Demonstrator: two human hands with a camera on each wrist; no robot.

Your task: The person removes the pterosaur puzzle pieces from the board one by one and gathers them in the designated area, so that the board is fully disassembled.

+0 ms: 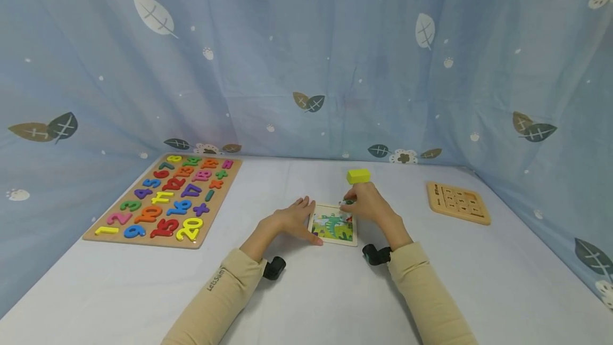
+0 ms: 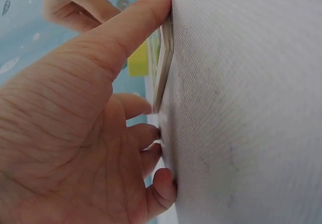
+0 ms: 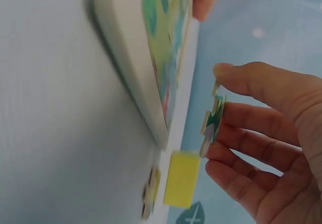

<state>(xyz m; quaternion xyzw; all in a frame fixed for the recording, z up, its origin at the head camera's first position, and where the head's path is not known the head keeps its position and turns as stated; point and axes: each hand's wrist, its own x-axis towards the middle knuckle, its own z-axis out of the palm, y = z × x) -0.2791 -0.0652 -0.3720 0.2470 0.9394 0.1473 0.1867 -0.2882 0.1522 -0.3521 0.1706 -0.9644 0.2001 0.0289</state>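
Note:
A small wooden jigsaw puzzle (image 1: 332,226) with a green dinosaur picture lies flat on the table. Beside its left edge the left hand (image 1: 293,221) rests with spread fingers. Its thumb (image 2: 143,12) touches the frame near the front left corner, and the other fingertips are down on the table. Over the upper right of the board, the right hand (image 1: 371,207) pinches a puzzle piece (image 3: 214,121) between thumb and fingers. The piece is tilted on edge and held apart from the board in the right wrist view. Part of the picture's upper right is hidden by this hand.
Behind the right hand stands a yellow block (image 1: 358,175), with a loose puzzle piece (image 3: 150,194) near it. A wooden board of colourful numbers (image 1: 139,198) lies at the left. At the right is a small wooden number puzzle (image 1: 458,203). A blue curtain (image 1: 268,57) borders the table.

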